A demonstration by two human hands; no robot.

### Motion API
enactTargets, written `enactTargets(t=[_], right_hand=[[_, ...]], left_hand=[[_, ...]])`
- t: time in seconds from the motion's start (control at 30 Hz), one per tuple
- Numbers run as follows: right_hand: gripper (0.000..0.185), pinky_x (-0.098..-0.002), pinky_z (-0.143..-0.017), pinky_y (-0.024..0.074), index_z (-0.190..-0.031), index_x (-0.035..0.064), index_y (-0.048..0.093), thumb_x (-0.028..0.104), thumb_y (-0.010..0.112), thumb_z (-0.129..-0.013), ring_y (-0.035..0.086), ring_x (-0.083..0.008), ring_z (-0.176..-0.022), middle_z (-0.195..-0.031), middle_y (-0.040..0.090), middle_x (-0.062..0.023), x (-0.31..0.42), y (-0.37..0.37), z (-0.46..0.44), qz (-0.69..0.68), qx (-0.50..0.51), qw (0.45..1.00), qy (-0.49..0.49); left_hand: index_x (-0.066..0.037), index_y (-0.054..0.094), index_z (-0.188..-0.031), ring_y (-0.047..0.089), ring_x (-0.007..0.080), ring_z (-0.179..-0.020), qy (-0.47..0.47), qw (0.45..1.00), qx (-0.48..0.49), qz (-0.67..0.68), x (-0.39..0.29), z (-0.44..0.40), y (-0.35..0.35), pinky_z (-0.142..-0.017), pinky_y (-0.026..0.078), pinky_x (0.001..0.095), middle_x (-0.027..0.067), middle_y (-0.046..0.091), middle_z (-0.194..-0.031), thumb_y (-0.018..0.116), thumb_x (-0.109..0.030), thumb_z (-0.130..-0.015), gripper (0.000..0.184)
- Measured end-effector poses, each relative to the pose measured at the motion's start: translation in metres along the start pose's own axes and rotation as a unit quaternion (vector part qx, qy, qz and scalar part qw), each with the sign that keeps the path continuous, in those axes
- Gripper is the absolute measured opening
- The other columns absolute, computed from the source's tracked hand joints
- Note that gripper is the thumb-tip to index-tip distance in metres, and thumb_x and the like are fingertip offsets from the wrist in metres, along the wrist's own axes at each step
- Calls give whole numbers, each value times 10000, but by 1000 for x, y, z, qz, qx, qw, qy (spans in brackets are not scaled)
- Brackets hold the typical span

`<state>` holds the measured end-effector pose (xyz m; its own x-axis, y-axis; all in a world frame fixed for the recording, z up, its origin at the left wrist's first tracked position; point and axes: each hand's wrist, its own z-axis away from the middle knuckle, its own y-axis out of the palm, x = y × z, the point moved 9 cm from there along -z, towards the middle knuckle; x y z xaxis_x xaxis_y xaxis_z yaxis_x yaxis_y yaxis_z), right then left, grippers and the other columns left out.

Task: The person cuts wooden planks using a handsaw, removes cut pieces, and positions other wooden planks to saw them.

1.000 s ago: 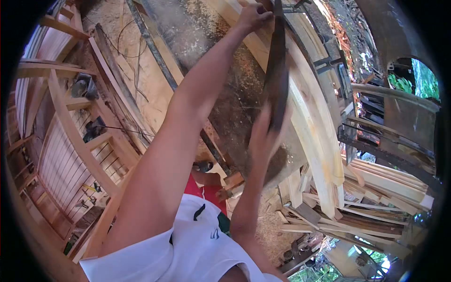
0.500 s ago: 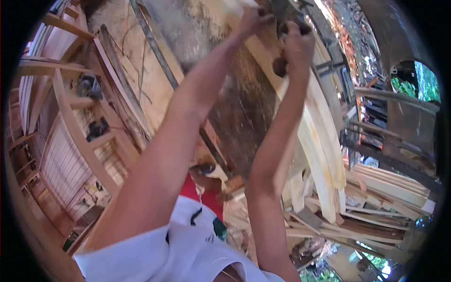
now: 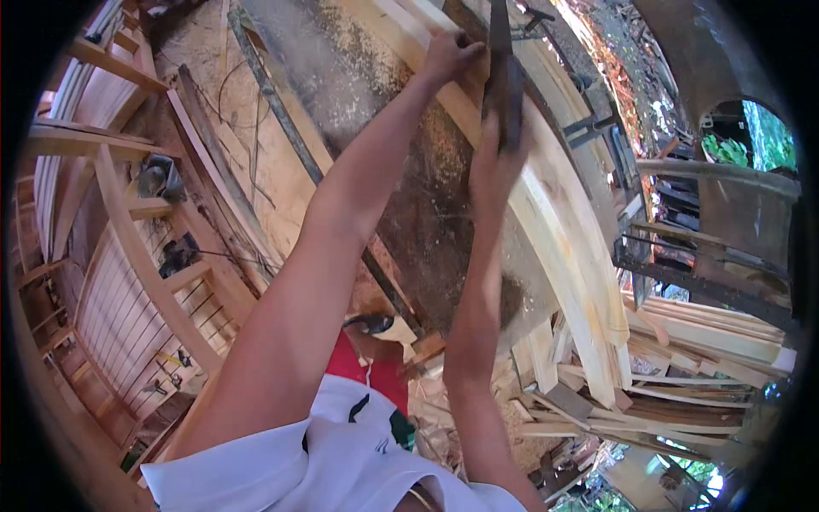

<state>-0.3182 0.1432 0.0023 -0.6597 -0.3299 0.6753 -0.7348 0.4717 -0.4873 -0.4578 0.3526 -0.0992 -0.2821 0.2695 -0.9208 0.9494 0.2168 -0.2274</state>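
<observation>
My right hand [image 3: 497,171] is wrapped round the handle end of a dark, long-bladed tool that looks like a handsaw [image 3: 503,85]. The tool points away from me, over a pale curved wooden board [image 3: 559,247]. Farther up, my left hand [image 3: 454,58] rests with bent fingers on the edge of a long light plank [image 3: 461,107], just left of the blade. Its fingers look closed on that plank. The far end of the tool runs out at the top of the view.
A worn work surface [image 3: 426,213] with sawdust lies under my arms. Wooden framing [image 3: 145,247] stands at the left. Stacked boards [image 3: 708,341] lie at the lower right, with metal clamps [image 3: 589,128] beside the curved boards.
Since half a second ago, my right hand has come back toward me with the tool. My left hand has shifted slightly and remains at the plank.
</observation>
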Motion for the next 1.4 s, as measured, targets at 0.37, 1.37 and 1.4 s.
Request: enactTargets(t=[0.37,1.37,1.4], right_hand=[[505,-397,-1013,454,-1431,-25,490,165,619,-981,585,-248,-1148,-1306,578,-165,116,-193,260,-111,46,918,379],[384,-348,-872,497,-1292,-39,560,202,609,-997,615,-229,-965,-1134,656,-142,20,5,-29,-78,46,995,52],[372,-395,-899,479,-1306,-17,549,218,590,-1021,606,-243,-1002,-1127,634,-175,49,-25,9,-57,59,988,129]], left_hand=[[-22,758,-902,720,252,-747,-30,999,26,19,6,-2,6,-728,569,388,139,750,-819,800,-388,-839,373],[10,709,-842,681,250,-687,-26,993,55,105,26,-8,19,-654,536,409,152,709,-754,736,-312,-869,325],[10,709,-842,681,250,-687,-11,994,53,97,20,-27,15,-654,536,409,152,709,-754,736,-312,-869,325]])
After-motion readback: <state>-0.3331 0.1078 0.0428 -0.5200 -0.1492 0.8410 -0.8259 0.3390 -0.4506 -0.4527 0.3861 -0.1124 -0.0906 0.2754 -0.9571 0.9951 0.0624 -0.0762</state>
